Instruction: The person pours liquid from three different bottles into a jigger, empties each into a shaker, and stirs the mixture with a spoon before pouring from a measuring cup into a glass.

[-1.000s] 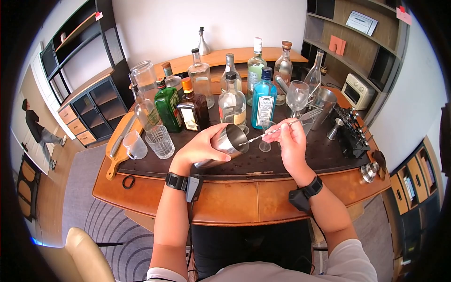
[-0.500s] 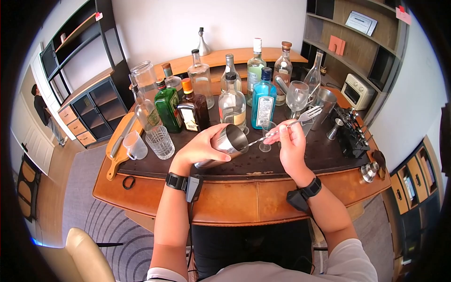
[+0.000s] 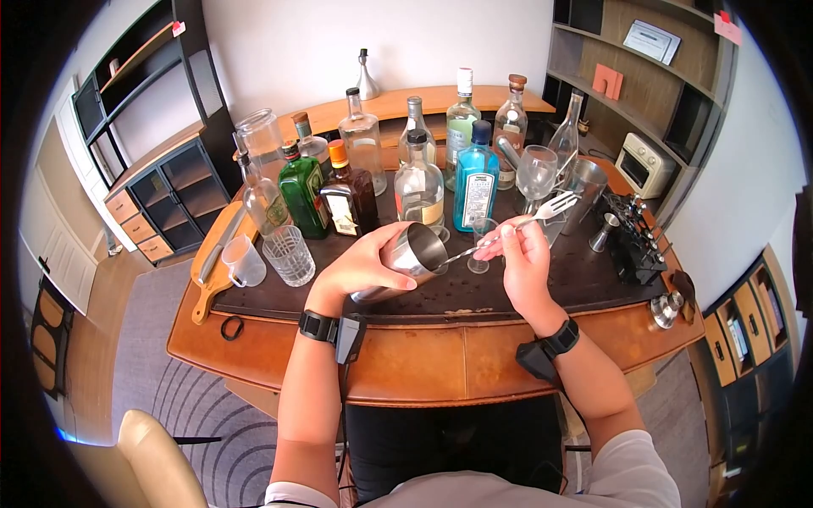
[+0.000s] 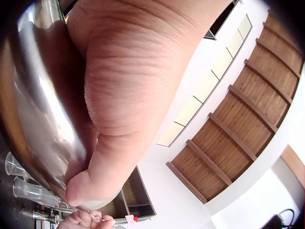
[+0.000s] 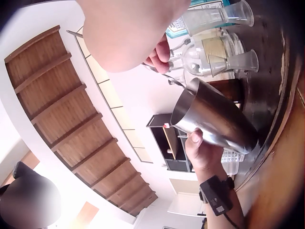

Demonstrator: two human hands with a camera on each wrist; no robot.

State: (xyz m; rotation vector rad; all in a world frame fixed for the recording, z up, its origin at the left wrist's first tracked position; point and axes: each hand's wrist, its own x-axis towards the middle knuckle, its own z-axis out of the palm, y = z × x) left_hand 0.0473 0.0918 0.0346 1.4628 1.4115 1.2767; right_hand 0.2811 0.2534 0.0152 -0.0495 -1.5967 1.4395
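My left hand (image 3: 360, 269) grips a steel shaker tin (image 3: 415, 254), thumb across its side. The tin leans, its mouth toward the right hand; the right wrist view shows its wall (image 5: 214, 114) and rim. Between thumb and fingers, my right hand (image 3: 527, 258) pinches a twisted bar spoon (image 3: 463, 252) with a fork-shaped end (image 3: 557, 206) pointing up and right. The spoon's lower end goes in at the tin's mouth and is hidden inside. Small stemmed glasses (image 3: 479, 264) stand just behind, between the hands.
Several bottles, among them a blue bottle (image 3: 476, 182) and a green bottle (image 3: 303, 195), stand behind the hands. A cut-glass tumbler (image 3: 290, 256), plastic jug (image 3: 244, 262) and cutting board (image 3: 206, 292) with a knife are on the left. Jiggers (image 3: 604, 233) and another tin (image 3: 584, 195) stand right.
The bar spoon has turned in my right fingers, its fork end shifting and showing its flat side. The left hand and tin stay put. A person in the doorway has walked mostly out of sight.
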